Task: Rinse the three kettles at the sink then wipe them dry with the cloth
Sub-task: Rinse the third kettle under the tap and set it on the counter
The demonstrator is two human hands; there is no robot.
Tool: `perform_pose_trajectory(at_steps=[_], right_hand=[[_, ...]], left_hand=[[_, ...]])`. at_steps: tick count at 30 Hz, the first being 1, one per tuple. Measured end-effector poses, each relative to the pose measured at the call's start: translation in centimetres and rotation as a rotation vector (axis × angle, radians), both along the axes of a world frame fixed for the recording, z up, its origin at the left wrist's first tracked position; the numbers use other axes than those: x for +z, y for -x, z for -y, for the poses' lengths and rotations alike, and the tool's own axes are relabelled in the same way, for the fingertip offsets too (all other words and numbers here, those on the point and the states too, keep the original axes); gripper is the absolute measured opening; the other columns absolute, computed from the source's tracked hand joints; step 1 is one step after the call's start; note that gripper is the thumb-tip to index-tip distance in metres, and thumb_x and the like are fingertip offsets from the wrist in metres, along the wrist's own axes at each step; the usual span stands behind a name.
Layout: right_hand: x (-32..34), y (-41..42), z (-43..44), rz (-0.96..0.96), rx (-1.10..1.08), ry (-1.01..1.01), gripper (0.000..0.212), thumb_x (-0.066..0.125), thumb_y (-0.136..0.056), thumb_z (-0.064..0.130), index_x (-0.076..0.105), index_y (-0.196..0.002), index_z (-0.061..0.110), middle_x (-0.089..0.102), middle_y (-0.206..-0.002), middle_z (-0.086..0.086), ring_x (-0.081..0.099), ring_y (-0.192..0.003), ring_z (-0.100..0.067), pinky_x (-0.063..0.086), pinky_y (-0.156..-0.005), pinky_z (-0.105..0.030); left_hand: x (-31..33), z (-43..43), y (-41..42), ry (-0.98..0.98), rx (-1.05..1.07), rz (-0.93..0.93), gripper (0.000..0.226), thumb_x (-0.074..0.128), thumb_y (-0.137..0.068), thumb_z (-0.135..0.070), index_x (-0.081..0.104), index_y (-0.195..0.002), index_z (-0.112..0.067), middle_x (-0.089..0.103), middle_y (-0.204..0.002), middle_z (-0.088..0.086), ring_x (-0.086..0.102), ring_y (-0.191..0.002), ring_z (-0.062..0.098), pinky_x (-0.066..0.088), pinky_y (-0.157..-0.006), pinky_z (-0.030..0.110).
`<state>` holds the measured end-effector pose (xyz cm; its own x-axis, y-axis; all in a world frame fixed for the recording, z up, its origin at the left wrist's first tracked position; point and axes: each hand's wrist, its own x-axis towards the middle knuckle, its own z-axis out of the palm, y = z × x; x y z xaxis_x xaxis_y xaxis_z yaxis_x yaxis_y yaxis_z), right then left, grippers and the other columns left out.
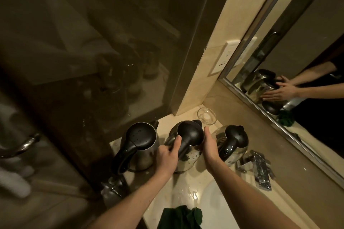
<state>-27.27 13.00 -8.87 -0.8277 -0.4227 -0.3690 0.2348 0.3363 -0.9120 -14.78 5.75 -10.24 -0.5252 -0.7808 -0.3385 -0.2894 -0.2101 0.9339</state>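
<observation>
Three steel kettles with black lids stand in a row on the cream counter. The left kettle and the right kettle are untouched. Both my hands are on the wet middle kettle. My left hand cups its left side, with the thumb lying beside the black handle. My right hand presses flat against its right side, fingers straight. A dark green cloth lies crumpled on the counter's near edge, below my arms.
The white sink basin is at the lower right, with a chrome faucet behind it. A small glass dish stands behind the kettles. A wall mirror runs along the right. A glass door with a metal handle stands to the left.
</observation>
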Motion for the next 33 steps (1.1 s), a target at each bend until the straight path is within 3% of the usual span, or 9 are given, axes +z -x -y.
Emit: perform_pose_trajectory(at_steps=[6, 10, 12, 15, 19, 22, 27, 30, 33], right_hand=[[0.4, -0.3, -0.4, 0.009, 0.046, 0.033, 0.046, 0.026, -0.102, 0.046, 0.064, -0.114, 0.023, 0.068, -0.108, 0.001, 0.06, -0.102, -0.01, 0.045, -0.072, -0.02], [0.6, -0.6, -0.8, 0.008, 0.07, 0.043, 0.046, 0.023, -0.103, 0.044, 0.061, -0.117, 0.022, 0.065, -0.109, 0.003, 0.056, -0.1, -0.005, 0.041, -0.069, -0.015], [0.7, -0.8, -1.0, 0.004, 0.062, 0.037, 0.049, 0.024, -0.102, 0.046, 0.06, -0.122, 0.019, 0.064, -0.113, 0.0, 0.056, -0.101, -0.006, 0.039, -0.071, -0.016], [1.2, -1.3, -1.7, 0.0, 0.041, 0.025, 0.053, 0.026, -0.099, 0.052, 0.058, -0.124, 0.018, 0.063, -0.119, -0.002, 0.055, -0.101, -0.007, 0.039, -0.08, -0.022], [2.8, -1.9, -3.8, 0.005, -0.005, 0.028, 0.063, 0.03, -0.094, 0.061, 0.043, -0.14, 0.02, 0.045, -0.146, -0.004, 0.042, -0.131, -0.022, 0.03, -0.112, -0.043], [4.2, -2.3, -5.8, 0.001, -0.037, 0.051, 0.067, 0.033, -0.093, 0.061, 0.033, -0.147, 0.021, 0.036, -0.151, 0.002, 0.031, -0.14, -0.019, 0.022, -0.116, -0.045], [6.6, -3.2, -10.6, -0.047, -0.071, 0.122, 0.054, 0.034, -0.098, 0.051, 0.048, -0.138, 0.017, 0.054, -0.125, 0.004, 0.047, -0.114, -0.014, 0.034, -0.105, -0.035], [7.6, -3.1, -13.6, -0.086, -0.106, 0.139, 0.049, 0.034, -0.101, 0.044, 0.049, -0.136, 0.014, 0.052, -0.125, 0.005, 0.046, -0.116, -0.013, 0.033, -0.1, -0.03], [8.1, -2.2, -16.0, -0.105, -0.148, 0.105, 0.052, 0.033, -0.1, 0.048, 0.053, -0.132, 0.013, 0.055, -0.131, -0.001, 0.049, -0.117, -0.016, 0.036, -0.103, -0.033]], left_hand=[[-0.1, -0.1, -0.1, 0.015, -0.009, 0.003, 0.049, 0.057, -0.094, -0.052, 0.059, -0.058, -0.018, 0.059, -0.061, 0.005, 0.067, -0.07, 0.032, 0.058, -0.072, 0.05], [-0.4, 0.2, -0.5, 0.085, -0.104, 0.066, 0.064, 0.046, -0.092, -0.068, 0.06, -0.058, -0.016, 0.062, -0.057, 0.007, 0.067, -0.065, 0.031, 0.058, -0.073, 0.05], [-0.3, 0.2, -0.8, 0.198, -0.148, 0.132, 0.074, 0.03, -0.085, -0.08, 0.063, -0.063, -0.018, 0.068, -0.068, 0.01, 0.069, -0.078, 0.032, 0.056, -0.08, 0.048], [0.9, 0.2, -1.3, 0.396, -0.226, 0.225, 0.069, 0.027, -0.094, -0.071, 0.066, -0.076, -0.016, 0.068, -0.085, 0.008, 0.062, -0.094, 0.026, 0.05, -0.088, 0.039], [3.3, 0.3, -2.0, 0.696, -0.187, 0.32, 0.059, 0.027, -0.098, -0.064, 0.06, -0.08, -0.019, 0.064, -0.078, -0.001, 0.063, -0.076, 0.018, 0.055, -0.076, 0.036], [5.3, -0.9, -1.7, 0.756, -0.176, 0.307, 0.048, 0.035, -0.101, -0.055, 0.054, -0.073, -0.021, 0.063, -0.081, -0.001, 0.06, -0.079, 0.02, 0.051, -0.075, 0.037], [8.1, -6.1, -0.3, 0.625, -0.205, 0.122, 0.055, 0.043, -0.102, -0.047, 0.047, -0.056, -0.017, 0.053, -0.059, -0.001, 0.051, -0.06, 0.016, 0.035, -0.057, 0.031], [8.7, -9.1, 1.4, 0.485, -0.236, 0.084, 0.06, 0.042, -0.102, -0.047, 0.057, -0.061, -0.007, 0.064, -0.066, 0.01, 0.055, -0.065, 0.02, 0.036, -0.064, 0.033], [8.6, -11.1, 2.9, 0.378, -0.27, 0.074, 0.056, 0.042, -0.102, -0.05, 0.059, -0.064, -0.012, 0.064, -0.07, 0.007, 0.059, -0.072, 0.021, 0.04, -0.068, 0.033]])
